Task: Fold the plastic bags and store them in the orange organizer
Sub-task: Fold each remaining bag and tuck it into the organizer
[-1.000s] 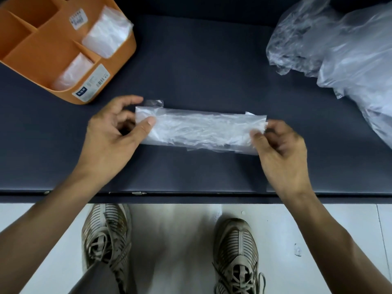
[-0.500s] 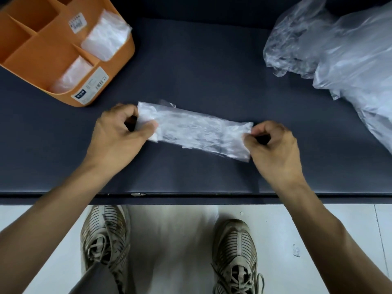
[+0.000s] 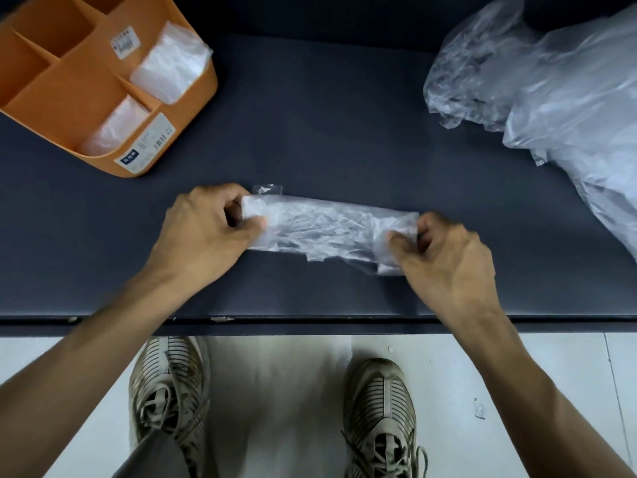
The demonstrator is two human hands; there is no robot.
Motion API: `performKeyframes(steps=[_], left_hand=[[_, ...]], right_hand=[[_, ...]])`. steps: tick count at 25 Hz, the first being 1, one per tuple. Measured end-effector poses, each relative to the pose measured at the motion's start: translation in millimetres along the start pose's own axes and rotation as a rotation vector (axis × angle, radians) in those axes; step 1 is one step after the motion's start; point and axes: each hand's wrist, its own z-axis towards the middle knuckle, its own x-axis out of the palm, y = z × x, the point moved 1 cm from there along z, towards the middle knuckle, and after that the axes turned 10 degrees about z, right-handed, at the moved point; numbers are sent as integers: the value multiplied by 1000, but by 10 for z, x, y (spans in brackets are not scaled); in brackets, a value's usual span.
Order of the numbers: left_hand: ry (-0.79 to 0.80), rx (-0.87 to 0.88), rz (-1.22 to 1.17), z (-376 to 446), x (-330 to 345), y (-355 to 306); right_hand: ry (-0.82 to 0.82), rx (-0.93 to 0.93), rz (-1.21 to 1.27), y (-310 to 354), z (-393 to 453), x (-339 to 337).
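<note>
Mid-frame on the counter, a half-folded plastic bag is being pinched at its ends by left hand and right hand, two folded bags already sitting in the orange organizer upper left, loose bags waiting upper right.

A dark grey table carries an orange organizer at its far left, a folded strip of clear plastic bag near the front edge, and a heap of loose plastic bags at far right.

Bare mat between organizer, loose bags.
</note>
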Motion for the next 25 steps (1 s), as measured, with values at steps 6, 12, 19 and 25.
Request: performKeyframes(steps=[6,12,19,25], left_hand=[[99,-163,-552,-58,-27,-8],[231,-243,-1155,-24,-118,-123],[88,386,-1050,-159,-310,-292],[-145,913,20,-200,61,-53]], right_hand=[[144,181,956,-98,-15,-76],[173,163,1434,-63,147,-147],[234,-9,1722,97,640,-235],[246,-37,1699,-137,763,-377]])
